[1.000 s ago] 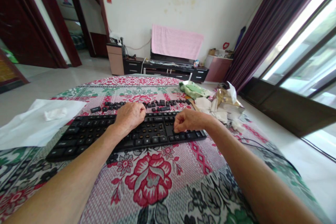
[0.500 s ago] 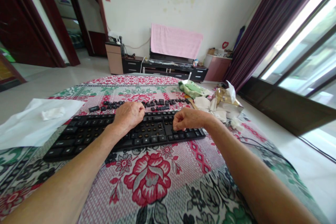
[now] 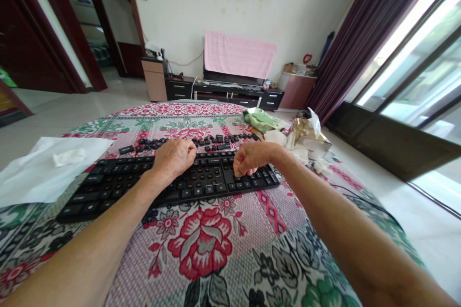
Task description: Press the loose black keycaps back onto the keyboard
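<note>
A black computer keyboard [image 3: 226, 183] lies across the patterned tablecloth, with bare sockets showing where keycaps are off in its middle and left part. My left hand [image 3: 175, 157] rests over its upper middle, fingers curled closed; whatever they hold is hidden. Over the gap between the main keys and the number pad, my right hand [image 3: 254, 157] is closed in a pinch, its fingertips low at the keyboard. Anything in that pinch is too small or hidden to name. Loose black keycaps [image 3: 219, 139] lie in a row just beyond the keyboard.
On the left, a white sheet [image 3: 36, 177] carries a crumpled tissue [image 3: 69, 157]. Farther right are a green wipes pack [image 3: 264, 120], a gold tissue box [image 3: 311, 136] and loose tissues. A black cable [image 3: 367, 203] runs off the right side of the flowered tablecloth [image 3: 201, 244].
The view has shifted slightly, moving everything a little to the left. My right hand stays over the same part of the keyboard with its wrist turned slightly; my left hand looks still.
</note>
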Tool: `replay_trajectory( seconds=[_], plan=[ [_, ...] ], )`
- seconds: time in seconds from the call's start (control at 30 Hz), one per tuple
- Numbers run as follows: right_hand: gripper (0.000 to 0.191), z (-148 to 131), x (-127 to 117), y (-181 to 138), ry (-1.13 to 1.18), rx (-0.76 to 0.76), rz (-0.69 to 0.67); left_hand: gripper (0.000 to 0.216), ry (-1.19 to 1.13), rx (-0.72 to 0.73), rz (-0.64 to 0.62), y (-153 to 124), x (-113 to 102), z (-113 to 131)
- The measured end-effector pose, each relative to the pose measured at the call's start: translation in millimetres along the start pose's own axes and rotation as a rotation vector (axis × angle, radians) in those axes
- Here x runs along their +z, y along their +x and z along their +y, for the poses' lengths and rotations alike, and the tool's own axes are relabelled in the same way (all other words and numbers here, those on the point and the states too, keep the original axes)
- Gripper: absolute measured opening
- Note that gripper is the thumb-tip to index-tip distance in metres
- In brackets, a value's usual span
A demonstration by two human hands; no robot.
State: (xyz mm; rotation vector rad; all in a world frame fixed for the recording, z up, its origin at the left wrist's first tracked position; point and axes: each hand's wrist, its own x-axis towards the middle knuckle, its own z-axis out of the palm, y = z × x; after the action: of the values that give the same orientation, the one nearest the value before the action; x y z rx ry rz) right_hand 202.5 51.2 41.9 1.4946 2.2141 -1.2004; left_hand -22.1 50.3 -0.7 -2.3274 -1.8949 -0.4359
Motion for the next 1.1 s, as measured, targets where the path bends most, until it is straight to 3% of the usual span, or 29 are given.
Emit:
replay_trajectory(
  seconds=[0.1, 0.33, 0.43, 0.6, 0.97, 1.1],
  plan=[
    [0.018, 1, 1, -1, -0.019, 0.001, 0.017, 0.031, 0.011, -0.002, -0.006, -1, -1, 1],
    [0.016, 15, 24, -15, -0.174, -0.313, 0.318, 0.031, 0.008, -0.021, -0.022, -2, -4, 3],
    [0.021, 18, 29, -21, -0.158, -0.372, 0.356, 0.031, 0.009, -0.021, -0.021, -2, -4, 3],
    [0.025, 17, 31, -23, -0.168, -0.308, 0.331, 0.031, 0.003, -0.024, -0.033, -2, -5, 4],
    [0.022, 2, 38, -25, -0.462, -0.335, 0.478, 0.032, 0.007, -0.001, -0.004, -1, 0, 0],
    [0.021, 1, 39, -24, -0.466, -0.32, 0.476, 0.032, 0.013, -0.004, -0.01, -1, -1, 1]
  ],
)
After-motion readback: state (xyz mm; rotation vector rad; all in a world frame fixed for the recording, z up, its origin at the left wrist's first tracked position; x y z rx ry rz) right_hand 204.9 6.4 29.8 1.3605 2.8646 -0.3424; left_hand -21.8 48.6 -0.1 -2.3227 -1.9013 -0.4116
